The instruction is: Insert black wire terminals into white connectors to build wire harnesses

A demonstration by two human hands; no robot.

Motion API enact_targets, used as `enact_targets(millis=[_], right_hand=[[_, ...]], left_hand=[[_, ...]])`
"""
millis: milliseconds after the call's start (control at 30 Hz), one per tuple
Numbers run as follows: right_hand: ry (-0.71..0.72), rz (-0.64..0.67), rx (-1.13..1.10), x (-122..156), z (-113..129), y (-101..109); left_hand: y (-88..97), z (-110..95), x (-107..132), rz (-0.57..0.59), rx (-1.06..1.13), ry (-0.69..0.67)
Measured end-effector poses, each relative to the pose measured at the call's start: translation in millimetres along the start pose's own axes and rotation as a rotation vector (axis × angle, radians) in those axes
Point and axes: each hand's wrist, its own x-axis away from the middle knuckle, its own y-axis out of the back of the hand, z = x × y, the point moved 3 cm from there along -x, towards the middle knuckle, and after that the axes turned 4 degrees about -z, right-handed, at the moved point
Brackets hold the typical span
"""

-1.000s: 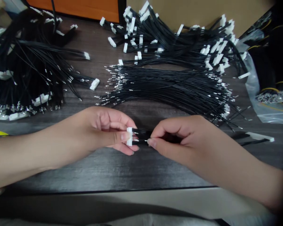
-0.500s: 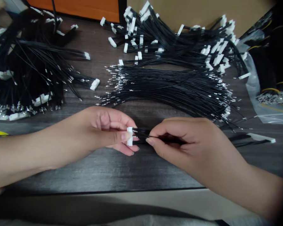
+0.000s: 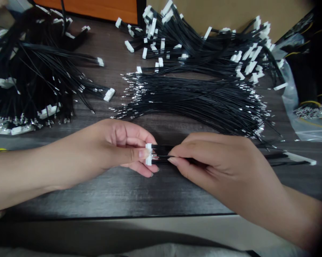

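Note:
My left hand (image 3: 120,148) pinches a small white connector (image 3: 148,154) between thumb and fingers, just above the dark wooden table (image 3: 139,192). Short black wires (image 3: 162,153) run out of the connector to the right. My right hand (image 3: 217,160) is closed in a pinch on one thin black wire right beside the connector. The rest of that wire bundle is hidden under my right palm and comes out toward a long white connector (image 3: 300,157) lying at the right.
A loose sheaf of black wires with bare metal terminals (image 3: 193,100) lies just beyond my hands. Behind it is a heap of wired white connectors (image 3: 203,43). Another pile of harnesses (image 3: 29,82) fills the left. A clear plastic bag (image 3: 302,114) sits at the right edge.
My right hand's pinch has crept a little left, closer to the white connector. The left hand has stayed almost still with the connector.

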Motion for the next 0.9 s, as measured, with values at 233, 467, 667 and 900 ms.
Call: enact_targets(millis=[233,467,667,900], right_hand=[[0.026,-0.002,0.063,1.1,-0.2,-0.7],[0.029,-0.012,0.072,1.0,0.6,-1.3],[0.014,-0.010,0.076,0.6,0.4,-0.5],[0.024,0.003,0.050,0.5,-2.0,-4.1]], left_hand=[[-2.1,-0.8,0.8,0.008,0.008,-0.004],[-1.2,-0.5,0.5,0.000,-0.001,-0.008],[-0.8,-0.6,0.3,0.013,-0.020,-0.026],[0.2,1.5,0.8,0.015,-0.011,-0.027]])
